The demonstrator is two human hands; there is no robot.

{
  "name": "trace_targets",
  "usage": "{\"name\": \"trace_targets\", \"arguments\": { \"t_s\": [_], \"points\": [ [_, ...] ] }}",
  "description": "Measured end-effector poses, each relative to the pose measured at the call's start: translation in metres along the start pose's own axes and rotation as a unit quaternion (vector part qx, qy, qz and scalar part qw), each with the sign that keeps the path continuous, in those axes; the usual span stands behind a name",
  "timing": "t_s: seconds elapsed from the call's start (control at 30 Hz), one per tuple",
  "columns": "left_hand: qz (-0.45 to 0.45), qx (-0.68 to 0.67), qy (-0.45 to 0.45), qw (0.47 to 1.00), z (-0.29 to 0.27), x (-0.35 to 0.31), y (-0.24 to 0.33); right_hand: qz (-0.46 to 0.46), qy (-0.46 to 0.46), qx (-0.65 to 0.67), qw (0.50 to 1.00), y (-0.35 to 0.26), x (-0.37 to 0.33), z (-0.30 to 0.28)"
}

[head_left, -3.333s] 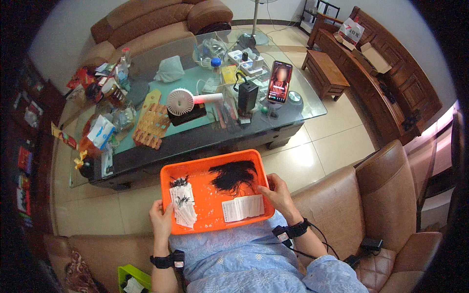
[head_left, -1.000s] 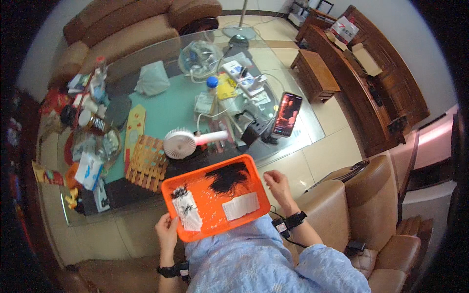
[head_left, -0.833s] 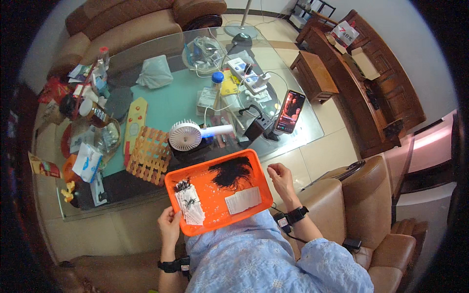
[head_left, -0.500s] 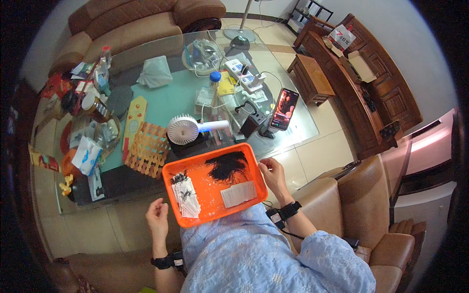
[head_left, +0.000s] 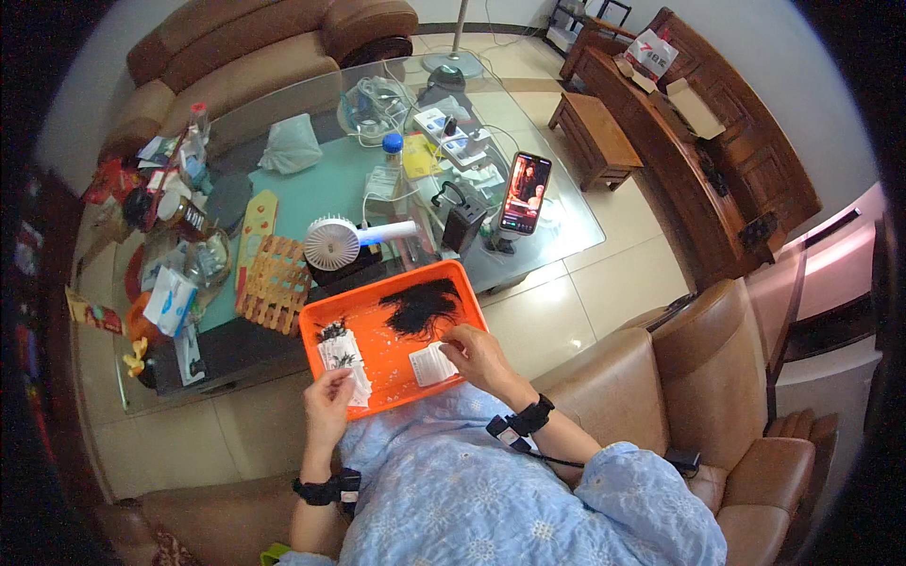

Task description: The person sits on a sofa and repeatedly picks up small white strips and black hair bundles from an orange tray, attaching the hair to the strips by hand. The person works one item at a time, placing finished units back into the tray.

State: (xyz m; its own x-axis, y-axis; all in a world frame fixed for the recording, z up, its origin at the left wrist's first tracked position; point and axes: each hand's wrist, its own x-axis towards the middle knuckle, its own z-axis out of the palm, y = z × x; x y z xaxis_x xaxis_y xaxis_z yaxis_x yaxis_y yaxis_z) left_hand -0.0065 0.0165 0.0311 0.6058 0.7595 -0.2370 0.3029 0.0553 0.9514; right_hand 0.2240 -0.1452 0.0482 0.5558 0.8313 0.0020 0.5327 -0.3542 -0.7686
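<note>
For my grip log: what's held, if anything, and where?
Cannot tell: right hand at right end of white cards, left hand at left rim of orange tray.

1. Soft, moderate indoor light covers the middle of the view; the orange plastic tray (head_left: 387, 351) shows saturated and evenly lit.
2. A whitish glare patch lies on the floor tiles (head_left: 540, 325), and the near right corner of the glass tabletop (head_left: 573, 224) shines pale.
3. A pinkish-white bright streak crosses the far right; its source cannot be told.
4. The smartphone screen (head_left: 527, 193) glows, and the white handheld fan (head_left: 330, 243) shows a small blue light.
5. The left edge sinks into grainy, blurred gloom.
6. Black vignetting rounds the corners; fisheye distortion bows the wooden bench (head_left: 769, 184).
7. Small print is too soft to read.
</note>
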Motion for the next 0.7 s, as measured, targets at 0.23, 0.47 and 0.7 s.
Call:
{"name": "trace_targets", "arguments": {
  "t_s": [0.23,0.47,0.7],
  "points": [
    [0.022,0.106,-0.124,0.986,0.040,0.014,0.004,-0.028,-0.045,-0.023,0.998,0.007,0.006,0.000],
    [0.091,0.332,-0.130,0.930,0.069,0.043,0.000,-0.038,-0.115,-0.135,0.983,0.026,0.020,0.030],
    [0.093,0.446,-0.154,0.877,0.090,0.045,-0.004,-0.066,-0.161,-0.198,0.965,0.037,0.025,0.042]
  ]
}}
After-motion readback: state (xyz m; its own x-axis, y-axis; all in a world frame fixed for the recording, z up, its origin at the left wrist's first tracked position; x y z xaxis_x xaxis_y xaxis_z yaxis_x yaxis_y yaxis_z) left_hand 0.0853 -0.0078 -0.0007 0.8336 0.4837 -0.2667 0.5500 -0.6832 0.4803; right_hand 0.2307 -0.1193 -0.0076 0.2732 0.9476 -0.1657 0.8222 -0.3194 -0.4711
